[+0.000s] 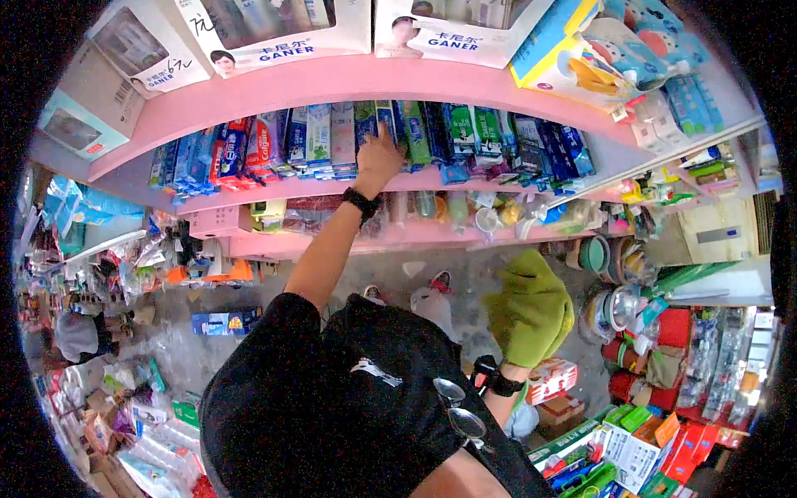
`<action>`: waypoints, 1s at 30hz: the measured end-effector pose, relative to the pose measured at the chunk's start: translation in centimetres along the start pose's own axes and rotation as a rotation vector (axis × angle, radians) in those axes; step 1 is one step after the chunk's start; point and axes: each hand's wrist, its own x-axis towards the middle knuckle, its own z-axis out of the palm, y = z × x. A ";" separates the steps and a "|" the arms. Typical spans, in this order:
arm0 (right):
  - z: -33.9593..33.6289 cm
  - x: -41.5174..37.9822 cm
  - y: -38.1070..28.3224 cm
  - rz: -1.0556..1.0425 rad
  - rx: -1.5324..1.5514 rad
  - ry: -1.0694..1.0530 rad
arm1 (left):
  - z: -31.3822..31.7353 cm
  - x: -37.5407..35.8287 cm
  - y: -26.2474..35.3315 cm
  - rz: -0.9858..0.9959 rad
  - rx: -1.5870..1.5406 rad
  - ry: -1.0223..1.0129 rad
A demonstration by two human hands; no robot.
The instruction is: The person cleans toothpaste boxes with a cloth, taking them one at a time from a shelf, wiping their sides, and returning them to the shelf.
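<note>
A row of toothpaste boxes (320, 133) stands packed on the pink shelf (332, 90). My left hand (379, 160), a black band at its wrist, reaches up to the middle of this row. Its fingers touch or nearly touch the blue and white boxes there, beside a green box (417, 133). Whether they grip a box cannot be made out. A yellow-green cloth (531, 311) hangs over my right hand at the right, below the shelf. The cloth covers the fingers, and only the wrist with a black watch shows under it.
White GANER boxes (274, 29) line the upper shelf. Jars and packets (457, 207) sit on the lower shelf. A blue box (226, 322) lies on the floor at the left. Stacked basins (610, 307) and colourful cartons (635, 448) stand at the right.
</note>
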 end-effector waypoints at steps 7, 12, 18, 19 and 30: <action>8.5 0.4 -0.1 -0.315 -0.842 -0.361 | -13.3 -11.4 5.6 -0.079 -0.781 -0.106; 14.1 0.7 0.4 -0.542 -1.180 -0.665 | -14.2 -18.5 7.2 0.417 -0.488 0.011; 8.6 5.3 2.3 -0.281 -0.763 -0.499 | -18.0 -19.9 5.7 0.467 -0.462 0.109; 8.1 6.0 2.4 -0.049 -0.312 -0.362 | -18.4 -20.0 5.3 0.474 -0.471 0.102; 16.3 2.9 0.3 -0.663 -1.338 -0.319 | -15.8 -18.7 5.8 0.466 -0.545 0.230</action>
